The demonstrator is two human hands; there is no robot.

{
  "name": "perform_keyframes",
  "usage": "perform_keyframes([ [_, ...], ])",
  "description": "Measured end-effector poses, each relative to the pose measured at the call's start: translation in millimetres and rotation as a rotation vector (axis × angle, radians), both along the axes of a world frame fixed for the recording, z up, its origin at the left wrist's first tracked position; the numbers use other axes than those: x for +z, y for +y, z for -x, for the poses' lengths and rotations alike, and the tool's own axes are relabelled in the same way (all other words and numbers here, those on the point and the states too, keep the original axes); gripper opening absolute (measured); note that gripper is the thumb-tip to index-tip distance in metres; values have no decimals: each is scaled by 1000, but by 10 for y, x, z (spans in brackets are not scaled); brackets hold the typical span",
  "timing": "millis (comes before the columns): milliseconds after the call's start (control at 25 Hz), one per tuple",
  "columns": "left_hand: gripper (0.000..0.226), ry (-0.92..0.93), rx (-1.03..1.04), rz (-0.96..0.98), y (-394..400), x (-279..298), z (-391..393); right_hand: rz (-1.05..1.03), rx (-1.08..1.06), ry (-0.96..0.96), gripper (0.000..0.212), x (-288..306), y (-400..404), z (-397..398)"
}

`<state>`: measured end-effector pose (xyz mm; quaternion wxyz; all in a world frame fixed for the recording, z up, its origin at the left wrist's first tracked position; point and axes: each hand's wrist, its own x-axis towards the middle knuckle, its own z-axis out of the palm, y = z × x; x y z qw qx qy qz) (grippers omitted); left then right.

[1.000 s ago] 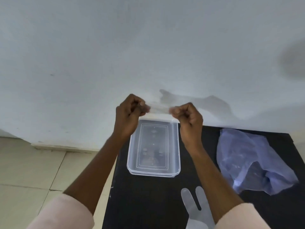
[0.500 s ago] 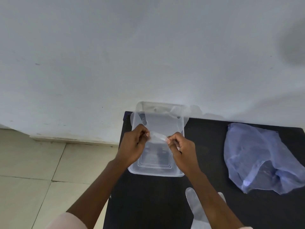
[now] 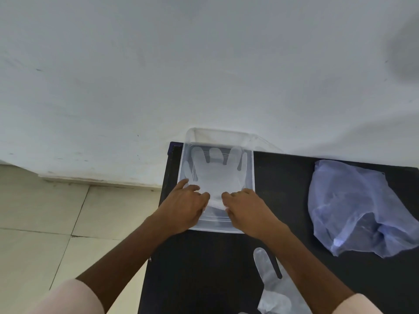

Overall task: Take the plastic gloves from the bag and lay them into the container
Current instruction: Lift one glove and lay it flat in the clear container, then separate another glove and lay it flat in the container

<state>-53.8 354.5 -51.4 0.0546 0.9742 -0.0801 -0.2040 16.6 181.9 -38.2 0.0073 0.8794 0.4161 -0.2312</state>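
Observation:
A clear plastic container [image 3: 249,168] stands at the far left end of the black table. A see-through plastic glove [image 3: 215,175] lies spread flat inside it, fingers pointing toward the wall. My left hand [image 3: 184,206] and my right hand [image 3: 246,210] rest side by side on the glove's cuff end at the container's near part, fingers pressing down. A second plastic glove [image 3: 269,284] lies on the table near me, partly under my right forearm. The crumpled bluish plastic bag [image 3: 356,209] sits at the right.
The black table [image 3: 204,268] ends at its left edge just beside the container, with tiled floor [image 3: 56,223] beyond. A white wall [image 3: 204,64] rises directly behind the table and container.
My hands have come down from in front of the wall, bringing the pinched glove with them. It now lies spread open inside the container with both hands flat on its cuff.

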Motion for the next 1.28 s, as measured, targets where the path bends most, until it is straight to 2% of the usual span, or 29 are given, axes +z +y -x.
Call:
perform_keyframes([
  [80, 35, 52, -93, -65, 38, 38, -34, 105, 88, -55, 48, 5, -32, -33],
  [160, 38, 87, -149, -64, 84, 48, -53, 195, 164, -92, 58, 28, -72, -48],
  [280, 45, 138, -215, -77, 127, 33, -22, 315, 242, -76, 47, 68, -95, -47],
  [400, 39, 133, -285, -97, 165, 42, -32, 393, 299, -61, 40, 79, -79, -66],
  [640, 42, 179, -328, -150, 150, 30, -134, 239, 267, 4, 46, -7, 95, -68],
  [840, 44, 180, -334, -208, 113, -53, -152, 321, 256, 81, 41, -118, 125, -12],
  [920, 43, 125, -273, -101, 126, -33, -193, 197, 172, 110, 40, -101, 133, -19],
  [1000, 40, 22, -143, 133, 163, -6, -236, -50, 1, 180, 36, -53, 132, -37],
  [1160, 25, -152, 415, 749, 169, -1, -232, -526, -452, 339, 25, 50, 35, -51],
  [1280, 12, -191, 749, 1013, -35, 106, -201, -744, -753, 503, 19, 183, -127, -53],
])
